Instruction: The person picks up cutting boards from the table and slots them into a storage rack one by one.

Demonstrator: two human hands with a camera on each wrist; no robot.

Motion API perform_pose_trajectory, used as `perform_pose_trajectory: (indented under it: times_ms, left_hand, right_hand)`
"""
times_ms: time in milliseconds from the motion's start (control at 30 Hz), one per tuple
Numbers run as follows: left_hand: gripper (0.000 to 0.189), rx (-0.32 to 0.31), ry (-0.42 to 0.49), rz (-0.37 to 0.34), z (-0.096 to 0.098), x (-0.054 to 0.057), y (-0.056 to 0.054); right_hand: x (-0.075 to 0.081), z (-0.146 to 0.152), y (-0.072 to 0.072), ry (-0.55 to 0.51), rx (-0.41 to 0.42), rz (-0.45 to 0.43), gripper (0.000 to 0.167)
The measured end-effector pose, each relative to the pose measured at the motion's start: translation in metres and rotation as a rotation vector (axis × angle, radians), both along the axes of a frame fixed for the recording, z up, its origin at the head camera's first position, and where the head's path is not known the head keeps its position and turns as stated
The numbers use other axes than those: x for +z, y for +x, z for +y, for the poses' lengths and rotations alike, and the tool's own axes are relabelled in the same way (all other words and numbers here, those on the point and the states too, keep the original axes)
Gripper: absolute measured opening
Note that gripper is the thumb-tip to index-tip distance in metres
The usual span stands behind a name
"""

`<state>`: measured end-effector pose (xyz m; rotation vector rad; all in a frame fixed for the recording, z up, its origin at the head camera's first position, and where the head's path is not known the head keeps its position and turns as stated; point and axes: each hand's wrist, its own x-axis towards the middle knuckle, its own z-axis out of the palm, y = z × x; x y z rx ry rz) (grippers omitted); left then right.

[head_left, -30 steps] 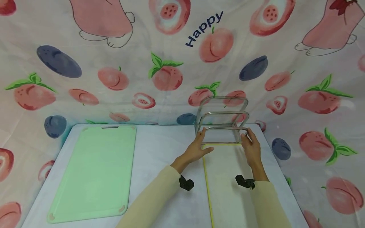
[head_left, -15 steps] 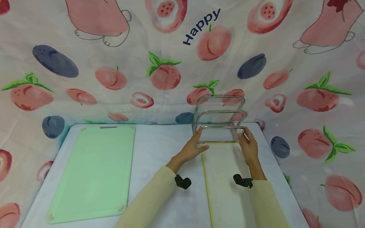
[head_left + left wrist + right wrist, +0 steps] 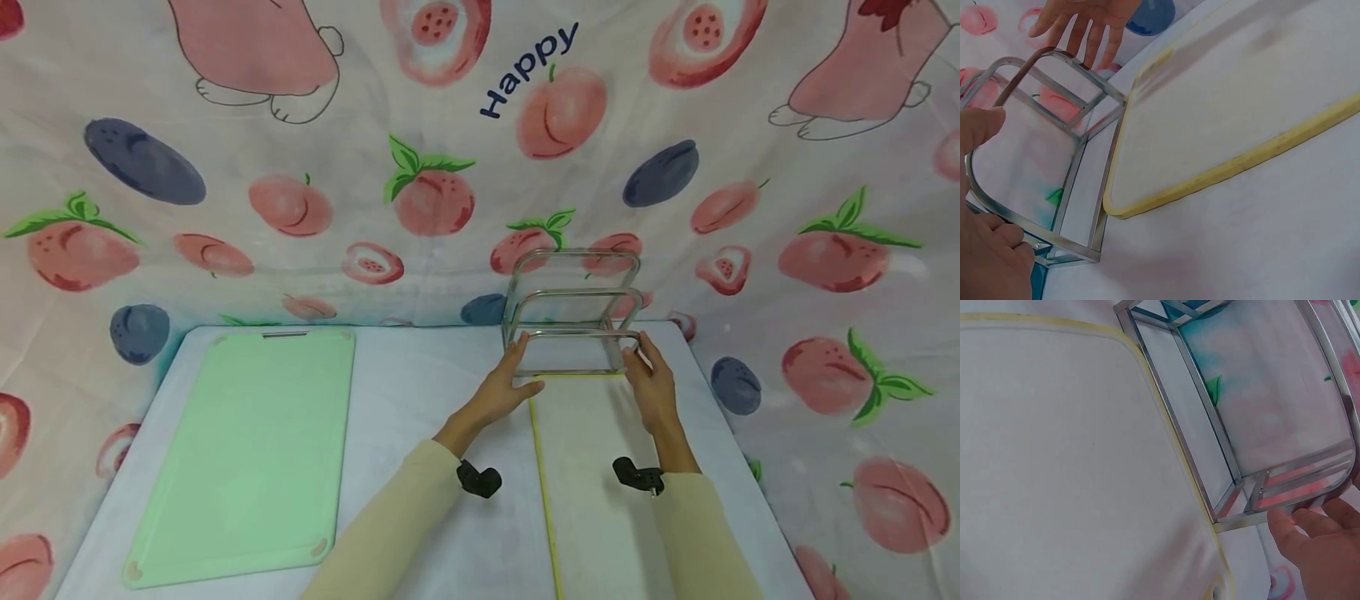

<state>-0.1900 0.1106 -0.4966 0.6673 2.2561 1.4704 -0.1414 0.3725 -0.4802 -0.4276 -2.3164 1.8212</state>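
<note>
A metal wire rack (image 3: 573, 335) with upright loops stands at the back right, against the patterned cloth. At its front left corner is my left hand (image 3: 493, 398); in the left wrist view its bent fingers (image 3: 1007, 237) grip the side bar, with the thumb on the other side. On the opposite side, my right hand (image 3: 654, 387) touches the front loop. Its fairly straight fingers (image 3: 1313, 524) lie along the outside of the bar. A white board with a yellow rim (image 3: 592, 467) lies flat in front of the rack, close against its base.
A light green cutting board (image 3: 251, 454) with a slot at its far end lies flat on the left of the white table (image 3: 435, 367). Fruit-printed cloth (image 3: 442, 279) hangs behind the table and along both sides.
The rack and both hands have shifted slightly left, while the boards stay in place. The head view has also moved a little. Both hands remain at the rack's sides.
</note>
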Motion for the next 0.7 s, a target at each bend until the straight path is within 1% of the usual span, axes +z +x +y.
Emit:
perform_pose_trajectory:
  times_ms: [200,400,567,700]
  left_hand:
    - [0.087,-0.028,0.023,0.003,-0.0048,0.0015,-0.001]
    - [0.088,-0.035,0.031,0.002,-0.0055,0.0,0.0]
    - [0.088,-0.012,0.022,0.008,-0.0058,-0.0021,0.0007]
    - [0.087,0.009,0.023,0.008,-0.0073,-0.0015,0.0025]
  right_hand:
    - [0.0018,-0.0033,-0.0024,0.001,-0.013,0.013,0.068]
    - [0.0037,-0.0038,-0.0034,0.013,-0.023,-0.006,0.071]
    - [0.0028,-0.0049,-0.0042,-0.01,-0.025,-0.006,0.069]
    - [0.0027,-0.0067,-0.0052,-0.028,-0.024,-0.007,0.066]
